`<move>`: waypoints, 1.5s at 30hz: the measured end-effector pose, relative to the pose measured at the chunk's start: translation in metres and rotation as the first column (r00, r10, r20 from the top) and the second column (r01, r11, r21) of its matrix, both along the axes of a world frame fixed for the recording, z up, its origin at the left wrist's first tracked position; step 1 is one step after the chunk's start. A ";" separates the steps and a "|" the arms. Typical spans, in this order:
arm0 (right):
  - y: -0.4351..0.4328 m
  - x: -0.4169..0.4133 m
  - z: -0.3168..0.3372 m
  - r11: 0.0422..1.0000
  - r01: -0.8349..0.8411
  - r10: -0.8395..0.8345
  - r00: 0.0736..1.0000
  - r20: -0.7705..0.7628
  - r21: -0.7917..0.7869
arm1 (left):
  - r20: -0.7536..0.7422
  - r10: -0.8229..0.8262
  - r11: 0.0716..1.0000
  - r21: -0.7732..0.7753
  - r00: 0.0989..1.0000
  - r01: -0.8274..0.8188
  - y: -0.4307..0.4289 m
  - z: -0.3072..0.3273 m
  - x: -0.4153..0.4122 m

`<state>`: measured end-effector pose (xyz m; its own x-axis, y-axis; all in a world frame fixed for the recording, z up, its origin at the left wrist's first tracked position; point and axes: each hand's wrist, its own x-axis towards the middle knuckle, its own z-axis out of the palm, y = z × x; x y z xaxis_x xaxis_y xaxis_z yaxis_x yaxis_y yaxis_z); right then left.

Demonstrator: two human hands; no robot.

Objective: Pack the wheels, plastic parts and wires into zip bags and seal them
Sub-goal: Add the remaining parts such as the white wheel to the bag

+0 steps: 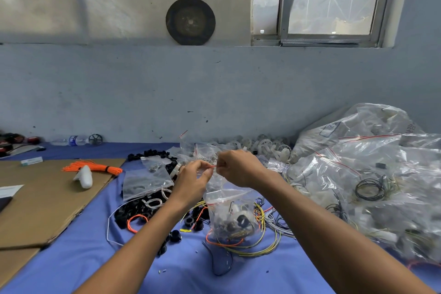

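Observation:
A clear zip bag (229, 212) hangs above the blue table cloth (90, 253), filled at its bottom with black wheels, white plastic parts and wires. My left hand (194, 180) and my right hand (238, 168) both pinch its red-striped top edge, close together at the centre of the view. Loose black wheels (191, 221) lie under and left of the bag. Yellow, grey and orange wires (260, 243) spread on the cloth below it. White plastic wheels (265, 145) are heaped at the back by the wall.
A heap of filled zip bags (372, 184) covers the right side. Flat empty zip bags (145, 181) lie left of my hands. A cardboard sheet (45, 200) at left bears an orange wire bundle (95, 166) and a white part (84, 176). A water bottle (71, 140) lies by the wall.

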<state>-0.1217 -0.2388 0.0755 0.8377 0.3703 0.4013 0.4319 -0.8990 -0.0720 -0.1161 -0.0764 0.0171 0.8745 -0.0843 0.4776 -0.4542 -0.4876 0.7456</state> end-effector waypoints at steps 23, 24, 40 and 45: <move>-0.014 -0.001 -0.004 1.000 -0.003 0.004 1.000 -0.028 0.015 | 0.072 0.040 0.967 0.250 0.997 -0.057 -0.011 0.010 -0.011; -0.015 -0.002 -0.004 1.000 -0.004 0.004 0.999 -0.032 0.019 | 0.071 0.048 0.964 0.257 0.996 -0.064 -0.010 0.011 -0.012; -0.034 0.001 -0.006 0.996 -0.025 0.028 0.999 -0.042 0.086 | 0.132 0.087 0.932 0.340 0.988 -0.127 -0.011 0.012 -0.014; -0.044 -0.001 -0.004 0.994 -0.003 0.007 0.999 -0.041 0.107 | 0.143 0.090 0.925 0.355 0.986 -0.136 -0.005 0.013 -0.015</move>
